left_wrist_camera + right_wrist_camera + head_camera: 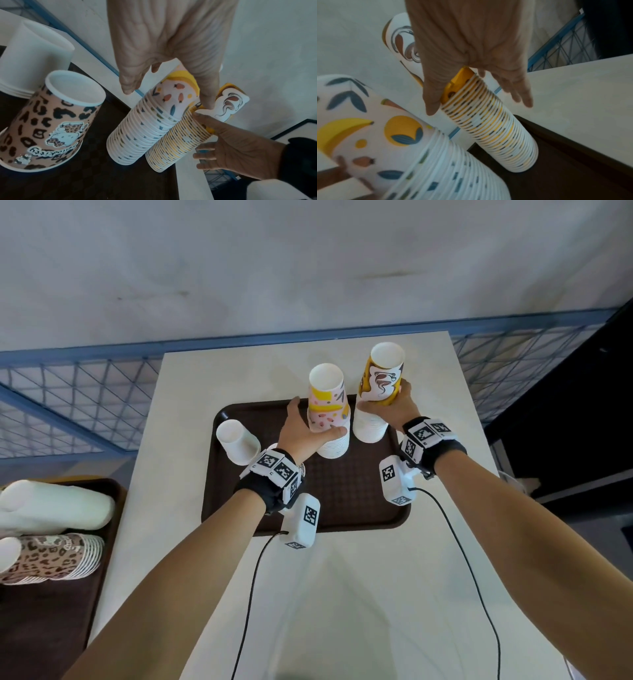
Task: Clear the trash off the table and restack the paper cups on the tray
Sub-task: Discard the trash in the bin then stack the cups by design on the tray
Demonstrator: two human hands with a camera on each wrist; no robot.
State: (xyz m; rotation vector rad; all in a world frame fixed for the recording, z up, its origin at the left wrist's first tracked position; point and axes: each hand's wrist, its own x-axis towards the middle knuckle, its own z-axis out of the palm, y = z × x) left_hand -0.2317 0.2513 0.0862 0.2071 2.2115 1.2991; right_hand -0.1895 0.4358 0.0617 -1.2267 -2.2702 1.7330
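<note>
Left hand (301, 429): fingers and thumb curled around the pink fruit-print cup stack (329, 419), near the tray's (342, 508) far edge.
Right hand (394, 405): thumb and fingers clasping the yellow cup stack (373, 405), at the tray's far right corner.
Doing it well: grip low on each top cup, press straight down (both stacks stand close together), keeping rims level.
Orientation: both stacks upright, long axis vertical, cup mouths down, bases up.

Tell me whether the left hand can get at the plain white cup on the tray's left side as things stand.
Probably yes, once it lets go. The left hand grips the pink stack, so it is busy. The white cup stands just to its left on the tray, and nothing lies between them.
</note>
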